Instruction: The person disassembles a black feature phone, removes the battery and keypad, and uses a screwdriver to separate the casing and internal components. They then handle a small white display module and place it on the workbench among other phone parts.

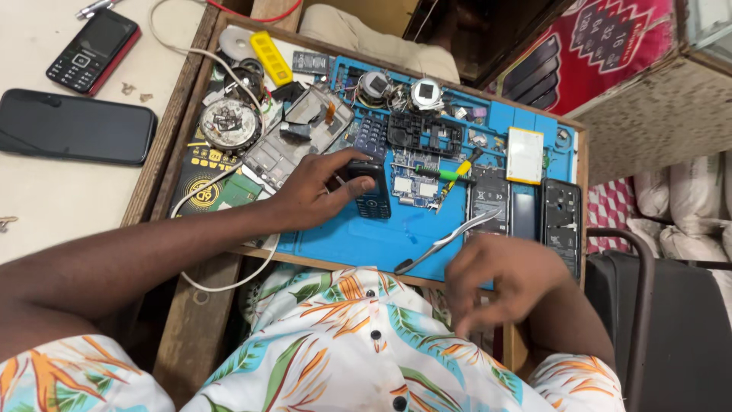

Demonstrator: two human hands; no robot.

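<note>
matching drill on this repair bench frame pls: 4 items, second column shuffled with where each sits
Items:
1. keypad phone body
2. tweezers
3. red-edged keypad phone
4. screwdriver with yellow-green handle

Places:
A. on the pale table, far left, beyond the black smartphone
B. under the left hand on the blue mat
C. lying on the circuit board mid-mat
D. near the mat's front edge, beside the blurred right hand

Pairs: 1-B, 2-D, 3-A, 4-C
</note>
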